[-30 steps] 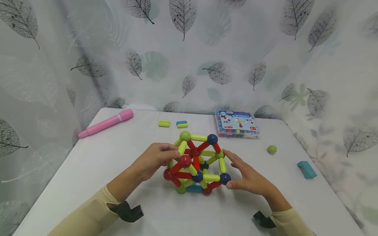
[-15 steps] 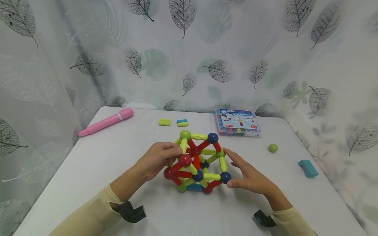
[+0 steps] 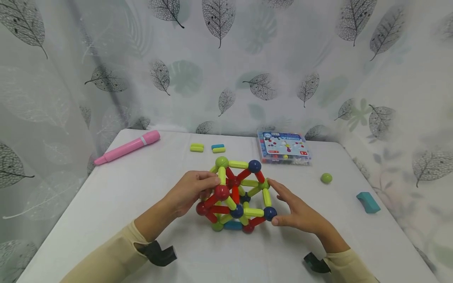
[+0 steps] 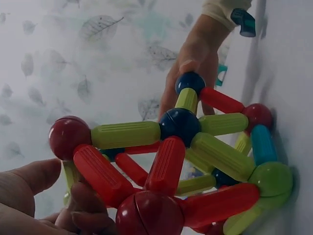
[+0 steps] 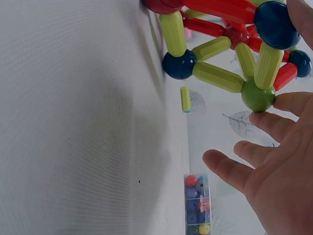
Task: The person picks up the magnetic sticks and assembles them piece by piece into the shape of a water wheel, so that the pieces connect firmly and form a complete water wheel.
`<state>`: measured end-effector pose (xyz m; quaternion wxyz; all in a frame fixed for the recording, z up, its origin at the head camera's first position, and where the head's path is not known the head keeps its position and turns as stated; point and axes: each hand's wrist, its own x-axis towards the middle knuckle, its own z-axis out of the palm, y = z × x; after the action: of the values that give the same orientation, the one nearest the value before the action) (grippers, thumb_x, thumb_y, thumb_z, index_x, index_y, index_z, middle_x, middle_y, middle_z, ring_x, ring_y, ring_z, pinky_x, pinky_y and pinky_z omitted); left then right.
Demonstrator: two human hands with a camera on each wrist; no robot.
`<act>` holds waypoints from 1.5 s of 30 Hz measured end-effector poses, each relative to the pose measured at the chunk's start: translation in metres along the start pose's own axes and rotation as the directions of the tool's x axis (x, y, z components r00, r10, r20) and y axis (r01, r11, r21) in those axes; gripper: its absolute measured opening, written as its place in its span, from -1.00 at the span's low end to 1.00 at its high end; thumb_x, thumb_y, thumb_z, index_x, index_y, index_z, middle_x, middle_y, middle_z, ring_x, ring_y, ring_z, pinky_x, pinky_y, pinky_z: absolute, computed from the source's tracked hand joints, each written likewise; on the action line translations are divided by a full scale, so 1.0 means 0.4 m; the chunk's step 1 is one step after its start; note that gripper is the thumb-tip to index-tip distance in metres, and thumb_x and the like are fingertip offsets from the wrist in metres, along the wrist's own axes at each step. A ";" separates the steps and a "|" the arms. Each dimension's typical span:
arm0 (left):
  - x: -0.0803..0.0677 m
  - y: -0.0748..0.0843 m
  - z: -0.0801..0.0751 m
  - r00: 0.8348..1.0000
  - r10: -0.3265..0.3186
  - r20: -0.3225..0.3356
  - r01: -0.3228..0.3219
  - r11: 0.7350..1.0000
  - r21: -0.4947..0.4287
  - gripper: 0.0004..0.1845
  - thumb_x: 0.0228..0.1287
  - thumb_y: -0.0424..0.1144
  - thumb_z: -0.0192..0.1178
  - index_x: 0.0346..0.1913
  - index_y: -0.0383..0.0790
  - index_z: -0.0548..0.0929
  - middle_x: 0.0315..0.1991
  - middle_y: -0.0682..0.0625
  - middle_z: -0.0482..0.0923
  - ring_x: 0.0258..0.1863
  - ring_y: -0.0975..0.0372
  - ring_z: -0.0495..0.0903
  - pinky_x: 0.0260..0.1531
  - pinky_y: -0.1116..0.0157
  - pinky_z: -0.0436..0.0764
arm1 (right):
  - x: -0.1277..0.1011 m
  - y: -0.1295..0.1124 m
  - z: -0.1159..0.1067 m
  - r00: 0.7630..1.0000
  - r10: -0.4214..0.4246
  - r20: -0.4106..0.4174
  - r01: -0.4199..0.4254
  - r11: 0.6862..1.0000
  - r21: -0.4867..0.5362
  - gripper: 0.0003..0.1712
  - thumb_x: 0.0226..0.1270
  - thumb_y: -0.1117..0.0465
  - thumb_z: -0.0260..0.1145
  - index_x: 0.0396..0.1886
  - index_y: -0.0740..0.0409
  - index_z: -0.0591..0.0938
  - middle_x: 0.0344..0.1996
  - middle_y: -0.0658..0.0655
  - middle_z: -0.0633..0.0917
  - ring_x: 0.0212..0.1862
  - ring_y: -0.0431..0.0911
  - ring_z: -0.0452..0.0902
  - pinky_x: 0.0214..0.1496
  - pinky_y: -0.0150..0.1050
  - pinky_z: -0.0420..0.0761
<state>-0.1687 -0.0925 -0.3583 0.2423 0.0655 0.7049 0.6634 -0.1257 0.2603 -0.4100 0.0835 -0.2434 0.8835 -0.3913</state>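
Observation:
A framework of coloured magnetic rods and balls [image 3: 254, 212] stands on the white table [image 3: 148, 157] between both hands. My left hand [image 3: 192, 188] pinches a yellow-green magnetic rod [image 3: 222, 175] on its left side. That rod runs from the top green ball [image 3: 221, 162] down to a front red ball [image 3: 221, 192]; the left wrist view shows thumb and fingers around the rod [image 4: 71, 174]. With fingers stretched out, my right hand [image 3: 301, 212] touches a green ball [image 5: 257, 95] at the right side, its thumb against a lower blue ball [image 5: 277, 25].
Behind the framework lie two yellow-green rods [image 3: 196, 147] and a blue and yellow-green pair [image 3: 218, 148]. A clear box of parts [image 3: 284, 145] is at the back. To the right are a loose green ball [image 3: 326, 178] and a teal block [image 3: 368, 203]. A pink pen-shaped object [image 3: 129, 146] lies back left.
My left hand has shifted slightly right with the yellow-green rod, which has swung from a slant to nearly upright above the red ball. The right hand has kept its place.

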 end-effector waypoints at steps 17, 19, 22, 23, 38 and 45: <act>-0.024 -0.121 -0.104 0.895 0.409 0.181 -0.425 0.652 0.628 0.06 0.15 0.31 0.34 0.64 0.12 0.08 0.64 0.01 0.01 0.62 -0.01 -0.05 0.31 -0.32 0.36 | 0.000 -0.003 -0.002 1.000 0.004 -0.002 -0.004 1.000 -0.001 0.20 0.17 -0.07 0.49 0.67 -0.24 -0.02 0.64 0.16 0.05 0.52 0.35 0.14 0.33 0.38 0.41; -0.020 -0.130 -0.105 0.888 0.403 0.219 -0.444 0.631 0.636 0.08 0.14 0.31 0.36 0.64 0.13 0.06 0.65 0.02 -0.01 0.63 0.00 -0.09 0.32 -0.30 0.36 | 0.001 -0.003 -0.003 1.000 0.007 -0.003 -0.007 1.000 0.000 0.19 0.17 -0.07 0.49 0.67 -0.25 -0.02 0.64 0.16 0.05 0.52 0.35 0.15 0.32 0.38 0.41; -0.018 -0.139 -0.103 0.879 0.412 0.238 -0.461 0.614 0.640 0.08 0.13 0.27 0.39 0.64 0.13 0.07 0.64 0.03 0.01 0.63 0.02 -0.06 0.32 -0.26 0.38 | 0.002 -0.002 -0.002 1.000 0.005 -0.003 -0.005 1.000 -0.001 0.19 0.17 -0.07 0.48 0.67 -0.25 -0.02 0.64 0.15 0.05 0.52 0.34 0.15 0.32 0.38 0.41; -0.018 -0.142 -0.102 0.879 0.415 0.237 -0.462 0.610 0.644 0.08 0.13 0.27 0.39 0.64 0.14 0.08 0.64 0.04 0.01 0.63 0.03 -0.05 0.32 -0.25 0.39 | 0.002 -0.001 -0.002 1.000 0.006 -0.004 -0.006 1.000 0.000 0.19 0.17 -0.07 0.48 0.67 -0.25 -0.02 0.64 0.15 0.05 0.53 0.34 0.14 0.32 0.38 0.42; -0.020 -0.155 -0.102 0.872 0.434 0.226 -0.469 0.607 0.642 0.07 0.14 0.25 0.38 0.64 0.15 0.07 0.63 -0.04 0.04 0.60 0.04 0.05 0.30 -0.21 0.44 | 0.008 0.002 0.002 1.000 0.010 -0.004 -0.010 1.000 -0.004 0.20 0.16 -0.07 0.49 0.67 -0.27 -0.02 0.64 0.15 0.06 0.53 0.32 0.14 0.32 0.35 0.43; -0.019 -0.159 -0.100 0.867 0.442 0.230 -0.480 0.614 0.627 0.06 0.14 0.21 0.41 0.64 0.12 0.08 0.64 0.02 0.03 0.60 0.04 0.05 0.31 -0.21 0.43 | 0.013 0.020 -0.014 0.999 -0.029 0.020 0.027 0.998 0.064 0.13 0.24 -0.12 0.44 0.67 -0.19 0.01 0.62 0.19 0.09 0.52 0.37 0.13 0.30 0.37 0.44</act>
<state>-0.1645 -0.1389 -0.4176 0.0426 0.3437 0.8463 0.4049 -0.1352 0.2660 -0.4119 0.0947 -0.2570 0.8663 -0.4177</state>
